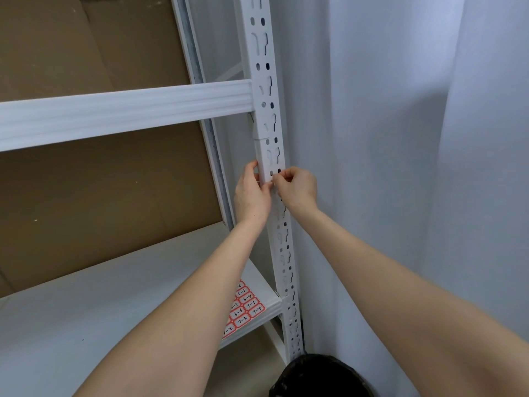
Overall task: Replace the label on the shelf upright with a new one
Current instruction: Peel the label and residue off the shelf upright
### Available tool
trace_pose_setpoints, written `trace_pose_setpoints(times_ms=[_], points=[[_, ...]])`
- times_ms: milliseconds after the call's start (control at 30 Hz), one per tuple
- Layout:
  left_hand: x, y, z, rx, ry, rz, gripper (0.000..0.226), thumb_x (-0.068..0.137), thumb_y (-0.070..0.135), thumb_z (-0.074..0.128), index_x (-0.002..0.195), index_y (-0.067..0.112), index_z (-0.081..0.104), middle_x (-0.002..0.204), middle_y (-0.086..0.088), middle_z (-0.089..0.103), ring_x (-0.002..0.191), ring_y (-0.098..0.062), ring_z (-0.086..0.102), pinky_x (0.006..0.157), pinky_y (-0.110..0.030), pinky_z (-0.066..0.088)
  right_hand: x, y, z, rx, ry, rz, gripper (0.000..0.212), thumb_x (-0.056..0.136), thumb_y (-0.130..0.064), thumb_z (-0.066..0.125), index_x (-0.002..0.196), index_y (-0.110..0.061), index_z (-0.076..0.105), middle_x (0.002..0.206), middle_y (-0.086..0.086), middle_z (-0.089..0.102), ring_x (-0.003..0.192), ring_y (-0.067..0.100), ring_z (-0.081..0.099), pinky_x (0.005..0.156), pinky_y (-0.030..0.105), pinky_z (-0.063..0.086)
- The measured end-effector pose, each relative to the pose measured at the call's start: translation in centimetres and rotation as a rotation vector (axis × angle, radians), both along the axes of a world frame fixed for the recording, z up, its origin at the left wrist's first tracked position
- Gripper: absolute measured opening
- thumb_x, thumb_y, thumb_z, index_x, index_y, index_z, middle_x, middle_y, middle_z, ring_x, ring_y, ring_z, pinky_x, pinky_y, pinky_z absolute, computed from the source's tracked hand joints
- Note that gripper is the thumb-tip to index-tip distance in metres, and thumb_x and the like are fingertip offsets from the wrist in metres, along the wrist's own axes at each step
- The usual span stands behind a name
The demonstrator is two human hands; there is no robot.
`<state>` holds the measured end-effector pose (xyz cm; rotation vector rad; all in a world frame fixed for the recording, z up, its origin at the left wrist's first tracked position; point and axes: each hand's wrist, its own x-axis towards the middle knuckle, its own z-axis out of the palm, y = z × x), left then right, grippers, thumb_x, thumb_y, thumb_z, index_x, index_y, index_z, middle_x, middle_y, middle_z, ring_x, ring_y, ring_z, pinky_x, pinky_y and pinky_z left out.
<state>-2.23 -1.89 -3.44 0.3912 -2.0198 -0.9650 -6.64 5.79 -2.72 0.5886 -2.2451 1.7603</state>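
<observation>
Right hand [297, 188]: fingers curled, pinching a small white label [274, 191] on the front face of the white perforated steel shelf upright [264, 90]; label mostly hidden by fingertips. Left hand [252, 194]: grips the upright's left edge, thumb up along it, fingertips meeting the right hand's. Both sit below the upright's joint and the white ribbed crossbeam [123, 114]. Red-bordered sheet of numbered labels [244, 308] lies on the white shelf board [86, 310], left of the upright. Black bin bag [317, 376] at the upright's foot. Brown cardboard [100, 196] behind.
</observation>
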Motion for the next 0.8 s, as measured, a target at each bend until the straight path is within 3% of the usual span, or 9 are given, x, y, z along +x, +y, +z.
trace_pose_setpoints(times_ms=[167,333,500,633,700,800], points=[[-0.07,-0.13,-0.04,-0.013,0.0,0.008,0.047,0.089,0.012,0.062,0.132,0.02,0.045,0.117,-0.004,0.064,0.105,-0.02,0.062,0.091,-0.039,0.05,-0.08,0.0,0.11,0.033,0.002,-0.014,0.014,0.086,-0.016,0.049,0.075,-0.017,0.058,0.081,0.007,0.069,0.081,0.026,0.065,0.076,0.037,0.054],[-0.1,-0.11,-0.04,-0.011,-0.012,0.006,0.048,0.089,0.011,0.061,0.133,0.021,0.043,0.116,-0.004,0.063,0.104,-0.021,0.061,0.091,-0.039,0.05,-0.3,0.44,-0.26,-0.155,-0.123,0.074,0.02,0.083,-0.01,0.051,0.065,-0.016,0.056,0.063,-0.001,0.062,0.079,0.028,0.07,0.081,0.044,0.056],[-0.08,-0.11,-0.02,0.001,-0.027,-0.002,0.049,0.089,0.01,0.061,0.133,0.021,0.043,0.117,-0.004,0.062,0.105,-0.021,0.061,0.091,-0.038,0.05,-0.21,0.69,-0.39,-0.211,-0.161,0.112,0.017,0.085,-0.007,0.053,0.071,-0.014,0.06,0.066,-0.001,0.062,0.079,0.026,0.071,0.082,0.042,0.057],[-0.08,-0.09,0.04,-0.003,-0.022,0.003,0.049,0.089,0.011,0.062,0.133,0.021,0.043,0.116,-0.004,0.062,0.106,-0.021,0.06,0.091,-0.037,0.049,-0.46,0.61,-0.29,-0.147,-0.116,0.073,0.006,0.079,-0.012,0.067,0.075,-0.016,0.064,0.073,0.002,0.067,0.081,0.025,0.069,0.082,0.039,0.057],[-0.06,-0.1,0.05,-0.005,-0.024,-0.001,0.049,0.089,0.011,0.062,0.133,0.021,0.043,0.115,-0.004,0.062,0.105,-0.021,0.06,0.091,-0.037,0.049,-0.51,0.46,-0.21,-0.084,-0.071,0.024,0.002,0.079,-0.013,0.066,0.078,-0.015,0.066,0.076,0.004,0.069,0.08,0.023,0.068,0.08,0.038,0.056],[-0.09,-0.17,0.02,0.002,-0.019,-0.003,0.049,0.089,0.01,0.062,0.133,0.021,0.043,0.116,-0.004,0.062,0.104,-0.021,0.061,0.091,-0.039,0.05,-0.33,0.42,-0.06,-0.009,-0.002,-0.003,0.011,0.083,-0.011,0.058,0.077,-0.015,0.066,0.075,0.003,0.068,0.078,0.023,0.066,0.076,0.037,0.055]])
